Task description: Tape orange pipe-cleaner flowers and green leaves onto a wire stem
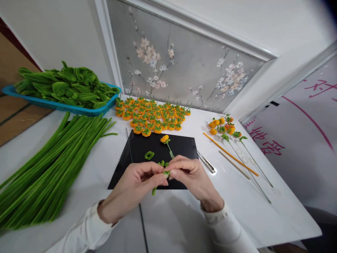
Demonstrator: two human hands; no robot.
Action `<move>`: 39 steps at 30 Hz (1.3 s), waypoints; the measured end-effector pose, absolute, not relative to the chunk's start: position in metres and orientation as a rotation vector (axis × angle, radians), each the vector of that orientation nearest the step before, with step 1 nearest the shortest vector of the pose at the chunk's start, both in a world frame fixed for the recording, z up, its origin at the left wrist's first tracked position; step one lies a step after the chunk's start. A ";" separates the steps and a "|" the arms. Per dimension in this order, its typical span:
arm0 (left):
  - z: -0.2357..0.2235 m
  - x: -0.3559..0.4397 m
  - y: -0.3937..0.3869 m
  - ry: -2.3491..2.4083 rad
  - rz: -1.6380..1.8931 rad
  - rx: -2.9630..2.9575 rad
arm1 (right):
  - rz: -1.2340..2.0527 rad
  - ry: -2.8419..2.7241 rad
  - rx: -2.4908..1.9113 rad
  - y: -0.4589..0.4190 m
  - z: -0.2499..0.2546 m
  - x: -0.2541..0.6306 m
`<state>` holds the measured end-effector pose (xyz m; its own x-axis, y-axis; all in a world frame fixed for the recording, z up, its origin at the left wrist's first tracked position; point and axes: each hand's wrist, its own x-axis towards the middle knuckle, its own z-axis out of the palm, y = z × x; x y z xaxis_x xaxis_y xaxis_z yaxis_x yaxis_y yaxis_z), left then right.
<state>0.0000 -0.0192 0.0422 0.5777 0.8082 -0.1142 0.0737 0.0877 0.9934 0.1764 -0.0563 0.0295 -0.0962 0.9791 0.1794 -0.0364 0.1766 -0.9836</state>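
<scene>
My left hand point(143, 181) and my right hand point(188, 175) meet over the front of a black mat point(142, 140). Between their fingertips they pinch a looped green pipe cleaner point(154, 191), one end of which hangs below my left fingers. Much of it is hidden by the fingers. Just beyond, an orange pipe-cleaner flower point(164, 139) lies on the mat, its green stem running toward my right hand. A small green pipe-cleaner loop point(149, 155) rests on the mat to the left of that flower.
Many orange flower heads point(150, 116) crowd the table behind the mat. Left are long green pipe cleaners point(58, 168) and a blue tray point(86, 111) of green leaf shapes. On the right lie a metal cutter point(206, 161), an orange pipe cleaner point(231, 154), a thin stick point(234, 164) and stemmed flowers point(222, 124).
</scene>
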 end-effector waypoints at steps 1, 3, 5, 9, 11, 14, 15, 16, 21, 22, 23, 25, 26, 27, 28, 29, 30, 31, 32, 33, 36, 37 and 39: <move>0.043 0.000 -0.019 0.819 0.649 1.393 | 1.178 -1.339 -0.997 -0.056 0.029 0.177; 0.043 0.000 -0.019 0.817 0.649 1.395 | 1.201 -1.338 -0.986 -0.056 0.029 0.177; 0.044 0.001 -0.019 0.818 0.651 1.403 | 1.202 -1.331 -0.989 -0.056 0.029 0.177; 0.042 0.001 -0.018 0.838 0.645 1.419 | 1.181 -1.337 -1.008 -0.056 0.029 0.177; 0.040 0.001 -0.018 0.851 0.637 1.430 | 1.166 -1.357 -1.013 -0.056 0.030 0.178; 0.036 0.000 -0.018 0.844 0.646 1.474 | 1.131 -1.390 -1.034 -0.055 0.031 0.178; 0.035 0.000 -0.018 0.838 0.654 1.491 | 1.117 -1.398 -1.044 -0.055 0.031 0.178; 0.034 0.000 -0.018 0.834 0.662 1.506 | 1.103 -1.404 -1.051 -0.055 0.032 0.178; 0.032 0.001 -0.018 0.845 0.676 1.531 | 1.037 -1.437 -1.053 -0.057 0.031 0.176; 0.032 0.002 -0.018 0.844 0.681 1.532 | 1.025 -1.445 -1.056 -0.057 0.031 0.175; 0.032 0.002 -0.018 0.843 0.687 1.534 | 1.014 -1.453 -1.059 -0.057 0.031 0.175; 0.031 0.002 -0.018 0.838 0.695 1.541 | 0.993 -1.472 -1.063 -0.057 0.031 0.174; 0.031 0.003 -0.017 0.835 0.698 1.544 | 0.981 -1.484 -1.064 -0.057 0.032 0.175; 0.030 0.003 -0.017 0.834 0.699 1.545 | 0.969 -1.495 -1.065 -0.058 0.032 0.175; 0.030 0.003 -0.017 0.834 0.701 1.546 | 0.958 -1.506 -1.066 -0.058 0.032 0.175; 0.029 0.003 -0.017 0.836 0.705 1.546 | 0.948 -1.515 -1.066 -0.058 0.032 0.175; 0.029 0.003 -0.017 0.839 0.707 1.544 | 0.939 -1.524 -1.067 -0.058 0.032 0.175; 0.029 0.003 -0.017 0.844 0.709 1.544 | 0.930 -1.532 -1.070 -0.057 0.032 0.175; 0.029 0.004 -0.018 0.848 0.706 1.546 | 0.920 -1.543 -1.076 -0.057 0.032 0.175; 0.029 0.004 -0.018 0.852 0.703 1.549 | 0.906 -1.552 -1.083 -0.057 0.032 0.175; 0.029 0.005 -0.018 0.865 0.690 1.557 | 0.857 -1.586 -1.107 -0.057 0.033 0.175; 0.029 0.006 -0.018 0.868 0.688 1.554 | 0.841 -1.595 -1.111 -0.057 0.033 0.174; 0.029 0.006 -0.017 0.871 0.686 1.550 | 0.814 -1.610 -1.119 -0.057 0.033 0.175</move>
<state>0.0064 -0.0170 0.0291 0.5503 0.8339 -0.0428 0.1537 -0.0508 0.9868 0.1747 -0.0567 0.0327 -0.1006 0.9359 0.3375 0.2829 0.3522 -0.8922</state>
